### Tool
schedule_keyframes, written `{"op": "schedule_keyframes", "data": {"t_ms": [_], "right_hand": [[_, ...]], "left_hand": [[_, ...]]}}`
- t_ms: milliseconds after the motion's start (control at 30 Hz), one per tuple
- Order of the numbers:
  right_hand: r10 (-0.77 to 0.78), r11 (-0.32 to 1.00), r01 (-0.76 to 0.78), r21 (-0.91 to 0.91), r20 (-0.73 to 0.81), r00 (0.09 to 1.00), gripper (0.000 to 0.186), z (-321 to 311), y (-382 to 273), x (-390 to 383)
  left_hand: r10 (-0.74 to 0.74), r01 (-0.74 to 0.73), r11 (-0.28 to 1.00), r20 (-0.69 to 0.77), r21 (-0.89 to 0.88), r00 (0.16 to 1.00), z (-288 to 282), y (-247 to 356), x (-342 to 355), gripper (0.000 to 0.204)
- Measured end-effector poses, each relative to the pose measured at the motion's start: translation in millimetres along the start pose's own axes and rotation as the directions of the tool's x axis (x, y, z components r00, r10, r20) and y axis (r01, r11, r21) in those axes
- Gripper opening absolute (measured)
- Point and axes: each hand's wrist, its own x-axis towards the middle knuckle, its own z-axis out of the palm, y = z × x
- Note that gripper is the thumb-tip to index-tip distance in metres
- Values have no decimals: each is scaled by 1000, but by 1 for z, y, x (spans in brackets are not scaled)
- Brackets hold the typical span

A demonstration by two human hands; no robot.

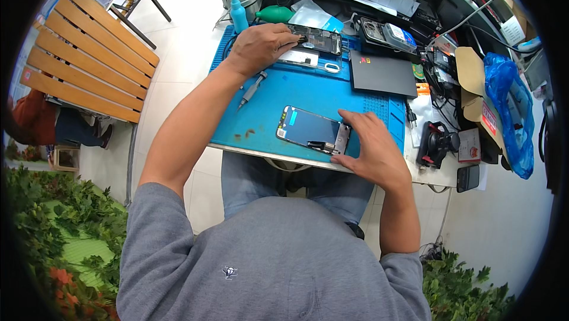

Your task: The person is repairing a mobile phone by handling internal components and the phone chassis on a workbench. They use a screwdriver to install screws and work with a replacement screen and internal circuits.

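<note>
On the blue work mat lies a phone screen, its back side up, with a dark flex part near its lower edge. My right hand is at its right end, thumb and fingers set at two corners. At the back of the mat, my left hand reaches over the left part of an opened phone with its inside showing. The left fingers are drawn together, and what they may pinch is too small to tell. A grey screwdriver-like tool lies on the mat below that hand.
A light-blue bottle and a green blower bulb stand behind my left hand. A black box rests on the mat's right side. Further right are cables, a cardboard box, a blue plastic bag and a black clamp-like device.
</note>
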Motion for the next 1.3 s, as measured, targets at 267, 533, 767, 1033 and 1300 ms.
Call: {"op": "schedule_keyframes", "data": {"t_ms": [267,533,767,1033,1300], "right_hand": [[-96,987,111,120,-126,987,84,13,25,-4],[-83,980,99,171,-99,992,77,6,25,3],[-99,971,119,206,-101,990,80,4,26,6],[-133,963,154,220,-108,985,78,-5,30,13],[-146,935,178,307,-125,981,90,0,34,13]], "left_hand": [[-128,129,986,17,-108,992,-1,-10,-7,21],[-250,249,964,0,-92,968,-40,17,-10,22],[61,70,908,296,-414,953,-58,93,-49,53],[8,215,869,445,-446,895,-48,102,-53,67],[-2,186,884,394,-429,919,-65,90,-47,65]]}}
